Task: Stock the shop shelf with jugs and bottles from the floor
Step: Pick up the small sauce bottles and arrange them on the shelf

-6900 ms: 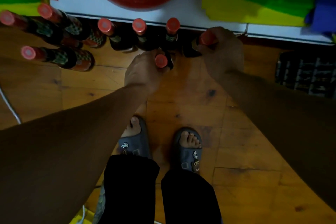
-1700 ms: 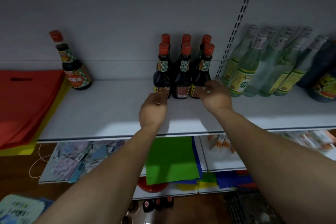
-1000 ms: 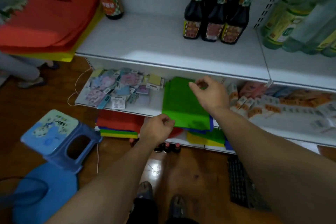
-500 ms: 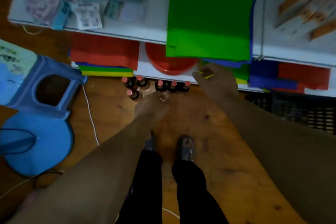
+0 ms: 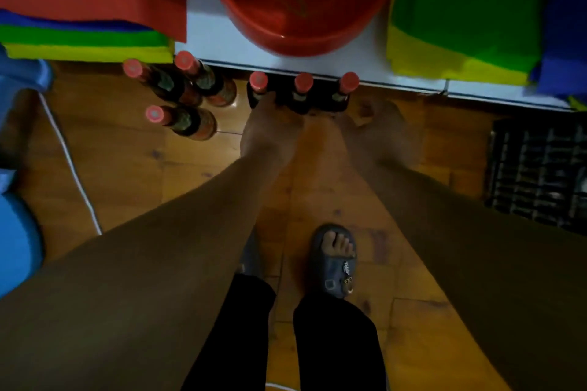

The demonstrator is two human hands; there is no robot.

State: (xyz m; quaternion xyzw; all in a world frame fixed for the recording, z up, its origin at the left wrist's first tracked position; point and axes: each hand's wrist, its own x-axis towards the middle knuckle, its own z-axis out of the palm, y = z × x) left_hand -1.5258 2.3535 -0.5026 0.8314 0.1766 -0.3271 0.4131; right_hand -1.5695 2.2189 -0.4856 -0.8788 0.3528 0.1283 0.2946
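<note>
At the far left edge a blue plastic stool (image 5: 22,78) stands on the brown wooden plank floor (image 5: 133,168), and a thin white cord (image 5: 74,168) lies across the boards beside it. Above, at the left end of the white bottom shelf (image 5: 209,38), lies a stack of red, blue, green and yellow sheets (image 5: 85,16). Just off the shelf's front edge, a cluster of three dark glass bottles with red caps (image 5: 178,90) stands on the floor. To its right, a row of three more dark red-capped bottles (image 5: 301,97) stands close against the shelf's front edge, below a round red plastic basin (image 5: 298,9) that sits on the shelf. Your left hand (image 5: 266,133) is at the left bottle of that row and your right hand (image 5: 381,133) is near the right one. Both are blurred, so I cannot tell whether they grip anything or lie slack. Nearer you is a grey rubber slipper (image 5: 335,263) on your foot. Farther right, green and yellow sheets (image 5: 460,16) lie on the shelf, and a black plastic crate (image 5: 536,174) sits on the floor at the right edge.
</note>
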